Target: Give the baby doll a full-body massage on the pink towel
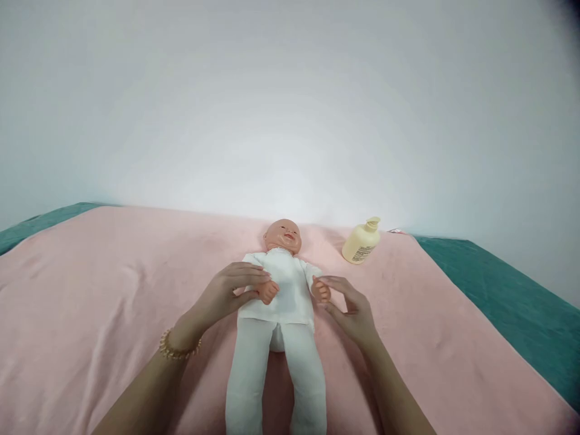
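A baby doll (281,302) in white clothes lies on its back on a pink blanket (90,302), head pointing away from me. My left hand (231,290) rests over the doll's arm on my left side, fingers closed around its sleeve near the small hand. On the other side, my right hand (351,305) pinches the doll's other hand between thumb and fingers. A gold bead bracelet (177,350) circles my left wrist.
A cream pump bottle (361,241) lies on the blanket at the back right of the doll's head. A teal cover (512,302) shows under the blanket on the right and far left. A plain white wall (290,109) stands behind.
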The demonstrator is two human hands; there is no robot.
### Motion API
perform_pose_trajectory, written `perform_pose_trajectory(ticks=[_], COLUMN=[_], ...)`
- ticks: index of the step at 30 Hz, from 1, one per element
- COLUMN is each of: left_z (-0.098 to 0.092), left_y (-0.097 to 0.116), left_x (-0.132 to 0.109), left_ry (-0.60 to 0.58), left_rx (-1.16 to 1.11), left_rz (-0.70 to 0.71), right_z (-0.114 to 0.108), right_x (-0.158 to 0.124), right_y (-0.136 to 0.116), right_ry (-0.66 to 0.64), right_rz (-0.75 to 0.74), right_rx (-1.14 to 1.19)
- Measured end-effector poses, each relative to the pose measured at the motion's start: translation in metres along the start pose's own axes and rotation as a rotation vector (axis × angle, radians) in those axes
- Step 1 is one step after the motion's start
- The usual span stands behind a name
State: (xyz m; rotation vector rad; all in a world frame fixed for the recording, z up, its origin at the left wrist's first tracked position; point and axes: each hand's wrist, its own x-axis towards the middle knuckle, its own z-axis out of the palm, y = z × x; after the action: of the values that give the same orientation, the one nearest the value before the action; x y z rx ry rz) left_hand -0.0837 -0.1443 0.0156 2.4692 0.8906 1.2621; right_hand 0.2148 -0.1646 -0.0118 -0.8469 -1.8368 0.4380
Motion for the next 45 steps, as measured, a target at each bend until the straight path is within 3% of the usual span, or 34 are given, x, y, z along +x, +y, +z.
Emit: perform_pose_trajectory(ticks=[3,6,17,25,27,30,35,40,45], left_z=[0.009,0.014,0.022,0.016,0.006,-0.014,-0.049,-0.079,-0.099], left_y=[-0.002,-0.002,0.001,-0.002,-0.003,-0.006,-0.017,-0.030,-0.049], left_x=[0.001,0.000,0.000,-0.001,-0.003,-0.007,-0.018,-0.023,-0.039], left_ry=[-0.059,-0.100,-0.161,-0.124,-0.061,0.059,0.200,0.124,-0.085], left_rx=[0.148,0.231,0.311,0.206,0.124,0.047,0.028,0.009,0.346], left_rz=[0.182,0.231,0.260,0.215,0.141,-0.108,-0.461,-0.709,-0.911], right_z=[0.013,0.021,0.027,0.022,0.014,-0.004,-0.044,-0.077,-0.083], right_x=[0.003,0.003,0.000,-0.003,-0.004,-0.006,-0.005,-0.006,-0.014], right_y=[-0.008,-0.008,-0.007,-0.005,-0.001,0.006,0.013,0.018,0.029], right_ry=[-0.111,-0.145,-0.152,-0.136,-0.067,0.027,0.142,0.025,-0.119], right_rz=[-0.184,-0.269,-0.358,-0.289,-0.215,-0.065,0.308,0.683,0.806], right_rx=[-0.093,-0.190,-0.419,-0.382,-0.354,-0.318,-0.334,-0.402,-0.396])
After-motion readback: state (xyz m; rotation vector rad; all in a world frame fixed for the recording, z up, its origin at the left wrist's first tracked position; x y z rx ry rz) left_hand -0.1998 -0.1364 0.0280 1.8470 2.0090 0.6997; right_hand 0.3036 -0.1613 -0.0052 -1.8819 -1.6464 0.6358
